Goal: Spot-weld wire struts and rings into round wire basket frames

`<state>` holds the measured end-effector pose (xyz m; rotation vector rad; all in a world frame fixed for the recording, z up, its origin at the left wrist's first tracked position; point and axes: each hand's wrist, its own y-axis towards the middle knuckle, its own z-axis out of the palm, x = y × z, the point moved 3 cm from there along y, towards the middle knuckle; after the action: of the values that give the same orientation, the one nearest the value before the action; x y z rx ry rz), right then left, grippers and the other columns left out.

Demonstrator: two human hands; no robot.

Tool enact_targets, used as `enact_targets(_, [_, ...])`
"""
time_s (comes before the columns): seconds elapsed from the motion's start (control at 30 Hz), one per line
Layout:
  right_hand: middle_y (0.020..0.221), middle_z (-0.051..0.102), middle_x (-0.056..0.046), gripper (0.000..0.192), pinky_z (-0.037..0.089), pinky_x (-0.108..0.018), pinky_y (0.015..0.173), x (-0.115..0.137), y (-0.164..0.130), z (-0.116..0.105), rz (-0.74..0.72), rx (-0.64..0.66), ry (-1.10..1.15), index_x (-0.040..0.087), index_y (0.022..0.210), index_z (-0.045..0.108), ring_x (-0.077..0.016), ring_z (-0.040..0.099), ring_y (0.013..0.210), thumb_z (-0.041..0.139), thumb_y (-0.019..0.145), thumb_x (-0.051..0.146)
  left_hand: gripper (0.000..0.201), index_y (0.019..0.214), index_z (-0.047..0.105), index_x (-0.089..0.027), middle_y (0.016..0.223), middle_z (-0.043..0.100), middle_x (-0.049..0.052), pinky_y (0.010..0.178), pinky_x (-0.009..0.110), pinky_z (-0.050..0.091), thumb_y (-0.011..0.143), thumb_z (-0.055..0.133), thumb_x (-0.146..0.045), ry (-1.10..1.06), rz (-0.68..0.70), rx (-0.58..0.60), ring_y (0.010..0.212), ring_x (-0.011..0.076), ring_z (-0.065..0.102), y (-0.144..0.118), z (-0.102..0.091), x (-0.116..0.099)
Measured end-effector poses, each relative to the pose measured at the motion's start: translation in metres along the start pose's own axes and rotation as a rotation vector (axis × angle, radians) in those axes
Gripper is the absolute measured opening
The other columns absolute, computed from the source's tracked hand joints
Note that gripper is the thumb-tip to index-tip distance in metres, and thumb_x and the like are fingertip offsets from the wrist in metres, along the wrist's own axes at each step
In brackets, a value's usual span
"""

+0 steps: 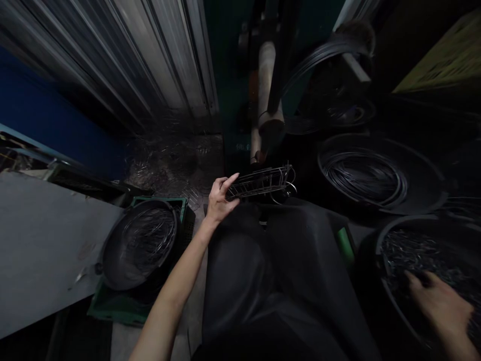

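Note:
My left hand [221, 200] grips the near end of a long, narrow wire basket [261, 182], thumb below and fingers above. The basket lies sideways over my covered lap, and a shiny curved metal piece [289, 190] shows at its far end. At the lower right, my right hand [439, 303] reaches into a black tub [393, 296] of small bent wire pieces [417, 248]. Motion smears that hand and its fingertips are lost among the dark pieces, so whether it holds any is not visible.
A machine with a pale cylindrical bar [267, 80] stands ahead. Coiled wire [363, 175] lies in a wide basin at right. On the left, a black bowl [112, 263] of wire rests on a green crate [120, 308], beside a grey panel [45, 250]. Wire scraps [161, 165] litter the floor.

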<state>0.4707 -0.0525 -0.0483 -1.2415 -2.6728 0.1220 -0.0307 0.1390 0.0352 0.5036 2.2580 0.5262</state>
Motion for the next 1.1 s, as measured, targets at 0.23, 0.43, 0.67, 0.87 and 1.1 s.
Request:
enact_targets(0.23, [0.095,0.064,-0.022,0.042,0.043,-0.049,0.081,0.102,-0.048,-0.065,-0.009,-0.152,0.636,0.03,0.079,0.065,-0.034,0.061,0.095,0.055,0.058,0.064,0.071,0.131,0.049,-0.031,0.115,0.039,0.004,0.097,0.035,0.046,0.066,0.064,-0.006,0.057,-0.068,0.094,0.105,0.017,0.05,0.012,0.009,-0.022])
enact_targets(0.43, [0.07,0.065,-0.005,0.037,0.052,-0.035,0.058,0.263,-0.114,-0.077,-0.499,0.246,1.125,0.019,0.078,0.067,-0.0183,0.06,0.058,0.072,0.062,0.053,0.072,0.133,0.045,-0.035,0.118,0.038,0.004,0.105,0.046,0.039,0.07,0.061,-0.004,0.178,-0.053,0.13,0.11,0.0199,0.048,0.017,0.017,-0.041])
enact_targets(0.67, [0.066,0.063,-0.002,0.032,0.045,-0.026,0.055,0.329,-0.12,-0.058,-0.611,0.261,1.048,0.016,0.078,0.065,-0.0147,0.057,0.058,0.064,0.072,0.047,0.068,0.132,0.047,-0.035,0.124,0.039,0.006,0.111,0.061,0.022,0.073,0.057,-0.004,0.261,-0.049,0.182,0.117,0.0247,0.043,0.015,0.019,-0.051])
enact_targets(0.87, [0.069,0.065,-0.001,0.028,0.043,-0.026,0.061,0.338,-0.13,-0.058,-0.649,0.064,0.969,0.017,0.079,0.066,-0.0147,0.058,0.062,0.059,0.076,0.045,0.068,0.132,0.046,-0.035,0.123,0.039,0.006,0.11,0.062,0.022,0.074,0.056,-0.003,0.272,-0.071,0.145,0.117,0.0243,0.044,0.015,0.019,-0.049])
enact_targets(1.1, [0.068,0.064,-0.001,0.029,0.041,-0.025,0.057,0.345,-0.133,-0.046,-0.69,0.003,0.932,0.018,0.078,0.065,-0.0143,0.056,0.059,0.058,0.077,0.046,0.068,0.131,0.048,-0.036,0.121,0.04,0.005,0.111,0.061,0.024,0.073,0.056,-0.002,0.263,-0.064,0.11,0.114,0.0239,0.045,0.016,0.018,-0.047])
